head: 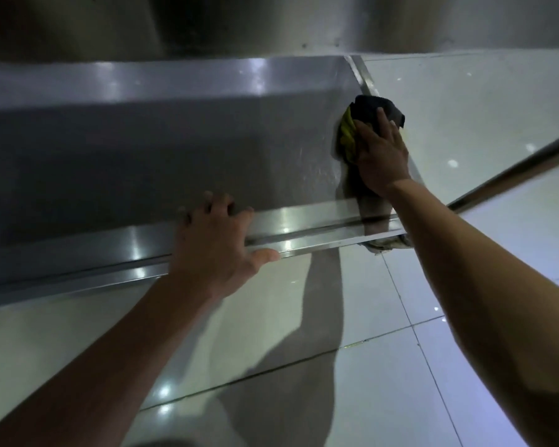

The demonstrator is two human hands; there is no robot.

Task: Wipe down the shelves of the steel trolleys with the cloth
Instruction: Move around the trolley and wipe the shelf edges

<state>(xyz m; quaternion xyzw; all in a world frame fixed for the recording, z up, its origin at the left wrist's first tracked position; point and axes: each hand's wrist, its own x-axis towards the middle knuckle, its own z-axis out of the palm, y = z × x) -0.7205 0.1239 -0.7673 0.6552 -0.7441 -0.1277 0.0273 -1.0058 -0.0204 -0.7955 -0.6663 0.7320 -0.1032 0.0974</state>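
A low steel trolley shelf with a raised rim fills the left and middle of the head view. A black and yellow cloth lies bunched at the shelf's right end. My right hand presses flat on the cloth with straight fingers. My left hand grips the shelf's near rim, fingers curled over the edge and thumb under it.
Glossy white floor tiles surround the trolley on the right and in front. A steel bar runs diagonally at the right edge. A steel surface rises behind the shelf at the top.
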